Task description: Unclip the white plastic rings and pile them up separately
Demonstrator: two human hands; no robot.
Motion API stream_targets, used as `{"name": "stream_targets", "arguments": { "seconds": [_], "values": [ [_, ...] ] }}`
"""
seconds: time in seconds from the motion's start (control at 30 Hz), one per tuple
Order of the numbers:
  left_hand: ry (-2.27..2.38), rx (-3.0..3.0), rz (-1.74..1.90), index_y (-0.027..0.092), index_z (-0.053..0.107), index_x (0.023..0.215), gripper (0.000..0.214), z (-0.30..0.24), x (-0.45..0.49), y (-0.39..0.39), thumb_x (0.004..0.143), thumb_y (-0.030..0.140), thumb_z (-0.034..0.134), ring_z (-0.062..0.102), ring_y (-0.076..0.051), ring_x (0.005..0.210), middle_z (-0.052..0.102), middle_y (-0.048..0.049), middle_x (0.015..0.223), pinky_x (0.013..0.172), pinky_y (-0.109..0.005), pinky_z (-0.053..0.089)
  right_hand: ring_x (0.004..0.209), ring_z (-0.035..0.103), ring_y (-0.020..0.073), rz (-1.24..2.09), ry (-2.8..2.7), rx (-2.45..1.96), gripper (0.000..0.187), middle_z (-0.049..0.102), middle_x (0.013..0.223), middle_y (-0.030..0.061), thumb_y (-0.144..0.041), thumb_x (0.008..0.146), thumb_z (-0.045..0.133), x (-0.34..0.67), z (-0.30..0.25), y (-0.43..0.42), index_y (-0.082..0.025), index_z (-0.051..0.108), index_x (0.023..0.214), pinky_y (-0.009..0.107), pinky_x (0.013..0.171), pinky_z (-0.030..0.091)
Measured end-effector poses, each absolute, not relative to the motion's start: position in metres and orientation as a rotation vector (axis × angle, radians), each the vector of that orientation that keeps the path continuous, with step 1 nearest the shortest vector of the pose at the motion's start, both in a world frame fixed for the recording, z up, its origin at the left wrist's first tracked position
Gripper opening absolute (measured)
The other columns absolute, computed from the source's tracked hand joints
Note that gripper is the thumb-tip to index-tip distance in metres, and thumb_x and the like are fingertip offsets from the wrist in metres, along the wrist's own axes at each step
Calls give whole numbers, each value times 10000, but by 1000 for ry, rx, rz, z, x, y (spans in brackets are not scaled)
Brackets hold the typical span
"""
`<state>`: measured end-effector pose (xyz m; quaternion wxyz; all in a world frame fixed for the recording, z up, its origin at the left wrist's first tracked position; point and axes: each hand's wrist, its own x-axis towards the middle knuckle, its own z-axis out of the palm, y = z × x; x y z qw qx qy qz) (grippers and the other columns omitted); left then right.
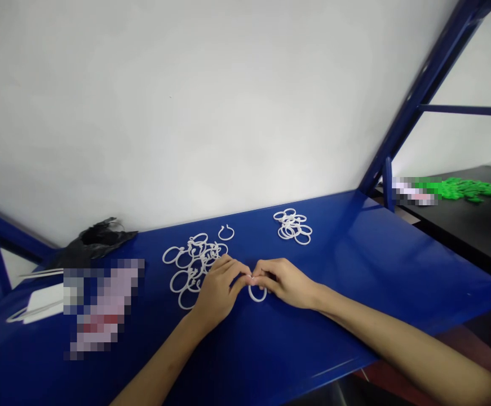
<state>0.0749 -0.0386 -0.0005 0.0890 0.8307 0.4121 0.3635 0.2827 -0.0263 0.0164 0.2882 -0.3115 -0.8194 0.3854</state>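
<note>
My left hand [220, 285] and my right hand [281, 282] meet at the middle of a blue metal table [355, 270]. Together they pinch one white plastic ring [257, 294], fingertips closed on its upper part while its lower arc hangs below. Just left of my left hand lies a loose heap of white rings [192, 262]. A single open ring [226, 232] rests behind that heap. A smaller pile of white rings [292, 226] sits farther back, to the right.
A crumpled black bag [95, 239] lies at the back left by the white wall. A blurred package [101, 304] and white items [38, 301] sit at the left. Blue frame struts [423, 90] rise at right; green pieces [460, 189] cover a dark neighbouring table.
</note>
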Motion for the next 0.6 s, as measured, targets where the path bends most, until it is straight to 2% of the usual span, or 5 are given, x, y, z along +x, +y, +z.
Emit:
{"name": "stream_targets", "arguments": {
  "seconds": [0.2,0.3,0.47,0.6],
  "values": [
    [1146,2506,1130,222,582,737,257,4,76,-47,978,282,516,554,-160,769,655,23,741,746,-311,431,688,582,115,847,-2309,-665,245,642,823,20,-297,1027,431,287,20,-35,-182,630,943,218,648,445],
    [1156,2531,1099,219,579,728,282,4,74,-44,986,293,497,555,-160,769,660,21,748,745,-312,434,715,612,121,776,-2319,-678,251,661,851,30,-317,1027,443,286,20,-36,-184,648,969,221,669,461],
    [1371,2586,967,220,621,862,203,2,69,-32,949,394,561,574,-197,874,689,1,848,835,-357,454,777,654,133,754,-2208,-815,196,696,879,26,-334,990,539,286,17,-24,-196,669,943,233,722,494],
    [1617,2637,835,208,653,1003,251,2,64,-26,943,430,554,572,-249,1023,703,-45,1019,949,-426,448,852,636,170,467,-2230,-832,170,670,926,56,-311,978,557,307,19,4,-193,675,945,305,795,518]
  ]
}}
